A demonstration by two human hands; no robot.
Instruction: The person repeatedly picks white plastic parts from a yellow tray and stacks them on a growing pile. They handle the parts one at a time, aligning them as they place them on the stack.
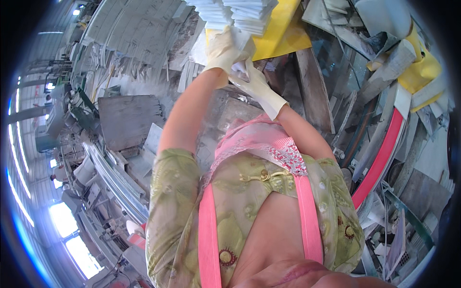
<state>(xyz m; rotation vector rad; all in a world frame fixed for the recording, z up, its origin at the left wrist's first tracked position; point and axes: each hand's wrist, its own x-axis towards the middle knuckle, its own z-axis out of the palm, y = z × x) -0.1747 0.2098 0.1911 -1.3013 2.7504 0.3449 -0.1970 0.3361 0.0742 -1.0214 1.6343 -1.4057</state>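
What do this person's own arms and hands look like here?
The left hand and right hand wear pale cream gloves, smooth and thin-looking, with loose cuffs. The forearms are bare; patterned, light green, sheer-looking sleeves end around the elbows. No cables show on them.

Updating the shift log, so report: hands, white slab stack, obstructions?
Left cream-gloved hand at near side of stacked flat white slabs. Right cream-gloved hand close by; grips unclear. Yellow sheet right of slabs; no blockage visible.

The top edge cuts off 2 white stacks [250, 15] and a yellow sheet [284, 42]; the right hand's [255, 86] fingertips are unclear; distant machines [79, 108] blur.
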